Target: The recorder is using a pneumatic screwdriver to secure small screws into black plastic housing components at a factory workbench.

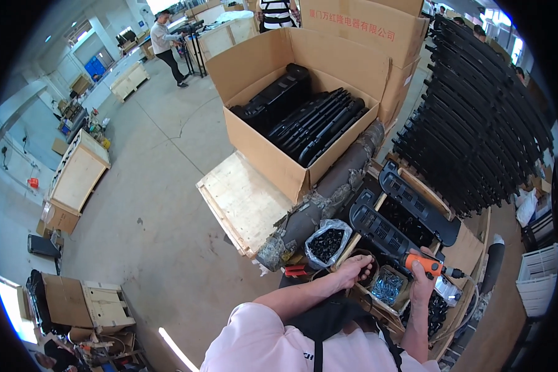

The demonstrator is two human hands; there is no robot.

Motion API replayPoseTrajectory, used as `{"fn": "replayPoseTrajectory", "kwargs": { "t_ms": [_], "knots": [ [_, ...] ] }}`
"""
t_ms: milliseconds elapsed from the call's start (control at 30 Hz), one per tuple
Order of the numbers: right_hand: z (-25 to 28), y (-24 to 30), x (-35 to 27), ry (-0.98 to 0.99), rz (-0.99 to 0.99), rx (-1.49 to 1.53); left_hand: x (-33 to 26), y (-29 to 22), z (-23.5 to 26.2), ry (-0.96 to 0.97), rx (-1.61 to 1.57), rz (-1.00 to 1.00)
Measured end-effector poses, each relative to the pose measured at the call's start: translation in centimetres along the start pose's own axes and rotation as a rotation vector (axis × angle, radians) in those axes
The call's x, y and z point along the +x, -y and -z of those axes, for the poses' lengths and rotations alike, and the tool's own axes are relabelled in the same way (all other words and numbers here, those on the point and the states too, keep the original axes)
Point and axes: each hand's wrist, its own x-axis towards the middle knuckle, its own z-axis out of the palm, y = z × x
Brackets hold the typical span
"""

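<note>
Black panels [378,225] lie ahead, apparently unfinished; right hand [423,284] clamped round orange screwdriver [425,265], left hand [352,271] curled, cannot tell on what; boxed black parts [319,127] perhaps done

Bright, even light covers the floor [167,211]; a window [13,309] at lower left burns out to white, while black parts [319,127] in the open box [260,164] lose detail. The orange drill [426,266] looks sharp, the distant person [165,42] softer. Straight edges bend toward a black, blue-fringed rim.
</note>
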Motion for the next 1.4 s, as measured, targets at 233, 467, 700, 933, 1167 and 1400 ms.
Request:
{"fn": "replayPoseTrajectory", "kwargs": {
  "t_ms": [233, 467, 700, 933, 1167, 1400],
  "knots": [
    [0.9, 0.2, -1.5, -0.039, 0.007, 0.026, 0.1, 0.0, -0.7, -0.016, -0.045, 0.025],
    [1.4, -0.4, -2.0, -0.029, -0.012, 0.077, -0.2, -0.1, -1.5, -0.011, -0.065, 0.031],
    [0.8, -0.9, -2.4, -0.027, 0.009, 0.031, 0.9, 0.0, -3.0, -0.032, -0.193, -0.004],
    [0.7, -0.7, -2.3, -0.055, 0.058, 0.032, 1.2, -0.2, -4.3, -0.023, -0.218, 0.006],
    [1.1, -0.8, -2.1, -0.056, 0.075, 0.026, 1.6, -0.5, -4.4, -0.004, -0.201, 0.04],
    [1.3, -0.4, -1.4, -0.073, 0.062, 0.006, 2.5, -1.4, -5.6, 0.041, -0.229, 0.066]
  ]
}}
